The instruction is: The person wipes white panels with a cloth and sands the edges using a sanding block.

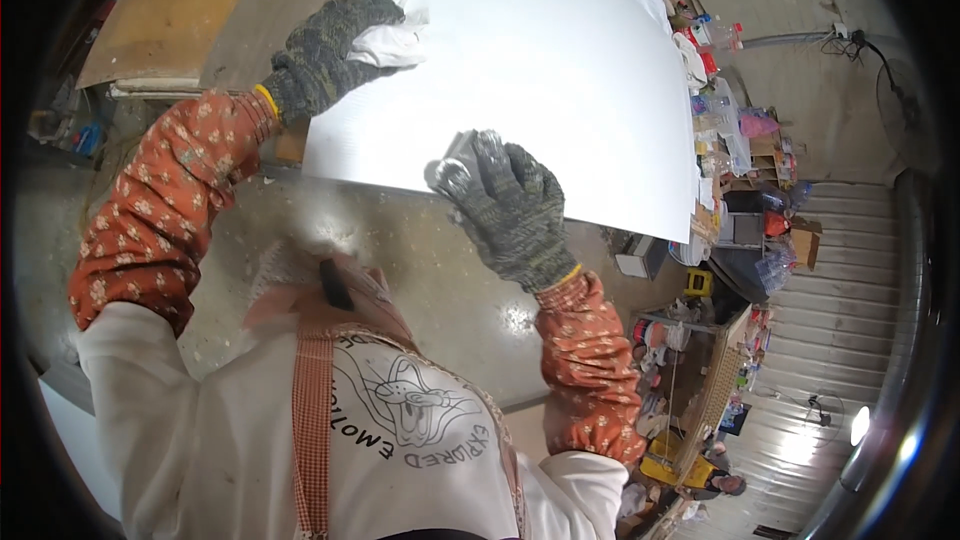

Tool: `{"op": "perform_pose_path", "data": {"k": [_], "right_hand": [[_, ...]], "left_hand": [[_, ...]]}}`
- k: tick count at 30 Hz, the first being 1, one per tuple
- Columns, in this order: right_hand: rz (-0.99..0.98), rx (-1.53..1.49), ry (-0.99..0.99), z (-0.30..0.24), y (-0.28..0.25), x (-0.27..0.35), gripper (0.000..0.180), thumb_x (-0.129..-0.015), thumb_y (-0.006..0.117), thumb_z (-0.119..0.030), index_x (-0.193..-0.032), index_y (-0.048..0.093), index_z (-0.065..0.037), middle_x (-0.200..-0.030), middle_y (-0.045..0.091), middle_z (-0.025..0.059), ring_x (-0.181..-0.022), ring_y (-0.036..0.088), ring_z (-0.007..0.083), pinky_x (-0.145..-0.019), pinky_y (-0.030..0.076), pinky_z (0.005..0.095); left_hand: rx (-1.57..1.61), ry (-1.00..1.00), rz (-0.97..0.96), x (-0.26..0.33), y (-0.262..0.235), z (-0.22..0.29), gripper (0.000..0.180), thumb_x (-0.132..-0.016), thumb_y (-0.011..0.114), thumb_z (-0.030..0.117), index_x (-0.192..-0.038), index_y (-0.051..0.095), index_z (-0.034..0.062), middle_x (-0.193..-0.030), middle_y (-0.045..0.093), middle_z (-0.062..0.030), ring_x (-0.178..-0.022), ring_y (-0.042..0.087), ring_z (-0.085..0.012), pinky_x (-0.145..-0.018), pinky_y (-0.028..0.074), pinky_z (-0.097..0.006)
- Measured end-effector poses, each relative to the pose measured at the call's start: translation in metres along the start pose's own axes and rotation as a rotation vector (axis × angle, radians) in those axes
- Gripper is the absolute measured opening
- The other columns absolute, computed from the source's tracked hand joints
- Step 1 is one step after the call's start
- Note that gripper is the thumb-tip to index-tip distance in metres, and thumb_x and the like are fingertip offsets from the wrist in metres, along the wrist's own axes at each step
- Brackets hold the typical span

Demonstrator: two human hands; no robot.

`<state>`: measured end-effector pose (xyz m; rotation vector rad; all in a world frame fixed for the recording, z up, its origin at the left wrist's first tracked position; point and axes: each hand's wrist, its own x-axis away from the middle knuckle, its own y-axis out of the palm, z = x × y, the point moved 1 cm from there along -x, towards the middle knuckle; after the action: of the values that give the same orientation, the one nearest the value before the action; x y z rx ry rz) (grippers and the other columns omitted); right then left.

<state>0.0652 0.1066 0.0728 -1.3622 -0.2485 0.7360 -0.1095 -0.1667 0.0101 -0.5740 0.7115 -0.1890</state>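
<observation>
Across upper middle of view: big white sheet, tilted, near edge over grey floor.

Left hand, gloved, fingers curled, pressing white rag flat on sheet's left part — likely steadying it.

Right hand, gloved, at near edge — fingers closed round small shiny grey object, kind unclear.

Far right: cluttered shelves with plastic bottles, boxes; open crate below, contents too small to tell.

large white sheet — flat, glossy, tilted — white cloth and small grey block against it
</observation>
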Motion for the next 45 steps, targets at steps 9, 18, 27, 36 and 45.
{"op": "perform_pose_path", "data": {"k": [9,18,27,36,45], "right_hand": [[-0.004,-0.04,-0.178,0.018,-0.003,-0.009,0.058,-0.085,0.065,-0.04,-0.139,0.047,-0.028,-0.147,0.033,0.0124,-0.121,0.041,0.0324,-0.097,0.04,0.0512],[-0.042,-0.101,-0.264,0.025,0.004,-0.016,0.049,-0.092,0.056,-0.042,-0.138,0.05,-0.026,-0.144,0.04,0.0168,-0.127,0.042,0.0357,-0.094,0.043,0.0499],[0.068,-0.224,-0.433,-0.087,0.006,-0.119,0.053,-0.081,0.065,-0.038,-0.131,0.057,-0.021,-0.141,0.044,0.0151,-0.124,0.046,0.0347,-0.094,0.047,0.0507],[0.358,0.219,-0.497,-0.095,0.024,-0.075,0.052,-0.099,0.045,-0.03,-0.149,0.035,-0.021,-0.156,0.027,0.014,-0.136,0.037,0.0452,-0.103,0.043,0.055],[0.421,0.512,-0.494,-0.093,0.026,-0.045,0.041,-0.097,0.054,-0.027,-0.138,0.054,-0.026,-0.142,0.045,0.0144,-0.12,0.053,0.0366,-0.091,0.053,0.0511]], "left_hand": [[0.149,-0.12,-0.132,-0.007,0.013,-0.023,0.056,-0.093,0.064,0.013,-0.142,0.04,0.0011,-0.139,0.049,-0.0117,-0.126,0.048,-0.02,-0.107,0.041,-0.033],[-0.232,-0.142,-0.118,0.0,-0.02,0.014,0.063,-0.081,0.076,0.042,-0.132,0.055,0.0134,-0.141,0.049,-0.0095,-0.132,0.044,-0.0281,-0.112,0.034,-0.042],[-0.263,0.037,-0.383,-0.026,0.002,-0.022,0.06,-0.087,0.062,0.054,-0.131,0.057,0.0138,-0.136,0.052,-0.0138,-0.125,0.048,-0.0331,-0.106,0.039,-0.044],[-0.065,-0.006,-0.256,-0.027,0.049,-0.047,0.049,-0.079,0.078,0.031,-0.122,0.06,0.0154,-0.132,0.054,-0.0136,-0.126,0.048,-0.0331,-0.107,0.039,-0.044],[0.051,0.204,-0.018,-0.004,-0.004,-0.007,0.051,-0.08,0.078,0.028,-0.123,0.059,0.0106,-0.134,0.053,-0.0145,-0.126,0.048,-0.0321,-0.107,0.038,-0.043]]}}
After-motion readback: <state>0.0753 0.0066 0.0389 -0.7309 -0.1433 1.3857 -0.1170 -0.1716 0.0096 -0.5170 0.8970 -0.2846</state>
